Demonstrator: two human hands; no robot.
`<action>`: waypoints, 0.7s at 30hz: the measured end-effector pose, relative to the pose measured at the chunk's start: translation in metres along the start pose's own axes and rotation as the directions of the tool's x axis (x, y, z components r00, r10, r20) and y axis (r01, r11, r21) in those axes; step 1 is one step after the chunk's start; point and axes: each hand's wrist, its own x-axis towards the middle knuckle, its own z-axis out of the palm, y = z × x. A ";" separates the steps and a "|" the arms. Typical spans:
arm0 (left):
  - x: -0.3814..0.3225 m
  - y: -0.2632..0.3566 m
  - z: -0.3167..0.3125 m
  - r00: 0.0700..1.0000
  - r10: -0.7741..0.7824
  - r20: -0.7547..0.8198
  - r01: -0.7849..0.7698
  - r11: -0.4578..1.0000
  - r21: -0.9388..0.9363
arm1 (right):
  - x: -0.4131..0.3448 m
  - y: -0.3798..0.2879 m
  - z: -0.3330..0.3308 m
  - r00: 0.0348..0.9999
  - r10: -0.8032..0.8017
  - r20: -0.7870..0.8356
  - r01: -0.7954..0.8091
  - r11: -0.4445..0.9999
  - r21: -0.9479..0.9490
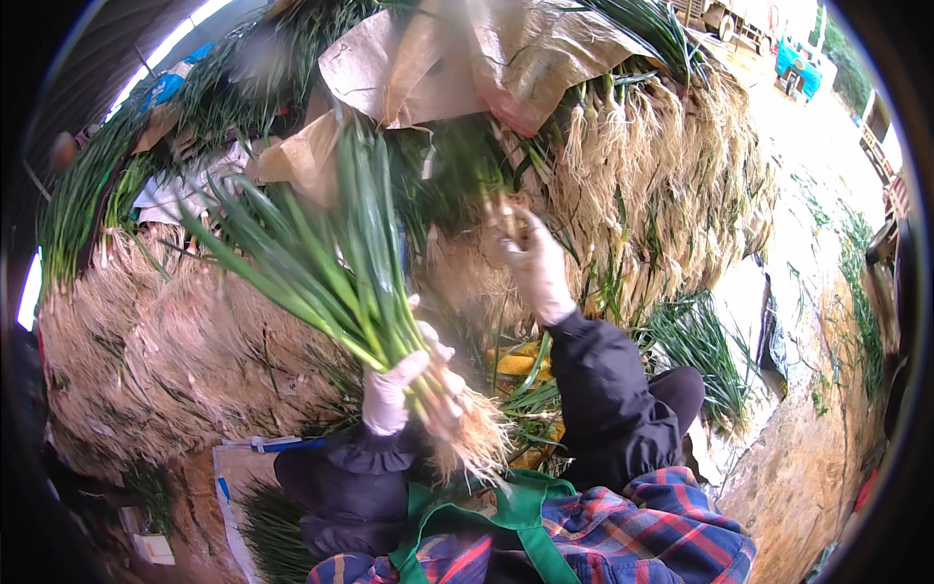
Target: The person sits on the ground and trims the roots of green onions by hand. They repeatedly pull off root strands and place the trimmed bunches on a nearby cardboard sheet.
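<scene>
My left hand [390, 398], in a white glove, is closed around a bunch of green onions [350, 270]. Their long leaves fan out away from me, and the stringy roots [471, 438] hang towards my lap. Further forward, my gloved right hand [538, 266] has its fingers around the pale lower stems of a few other green onions [503, 212], at the face of the heap. Those stems and their leaves are blurred by motion. Thick layers of roots from the stacked onions [657, 182] face me at the right, with another rooty stack [168, 336] at the left.
Woven plastic sheets [467, 62] lie over the heap's top. Loose green onions [700, 350] rest on a pale sheet beside my right knee. Something yellow [522, 361] shows between my legs. More green onion leaves [273, 533] lie at my lower left. A blue-covered vehicle [799, 66] stands far right.
</scene>
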 end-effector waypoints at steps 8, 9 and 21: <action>0.049 -0.041 -0.048 0.914 -0.403 -0.052 0.368 0.874 -0.317 | -0.046 0.033 -0.046 0.991 -0.130 0.014 0.117 0.839 -0.531; 0.051 -0.048 -0.052 0.897 -0.438 -0.059 0.403 0.866 -0.298 | -0.051 0.030 -0.042 0.943 -0.289 -0.163 0.188 0.871 -0.454; 0.049 -0.046 -0.009 0.917 -0.321 -0.237 0.276 0.939 -0.203 | -0.023 0.037 0.021 0.989 0.101 -0.104 -0.140 0.854 -0.502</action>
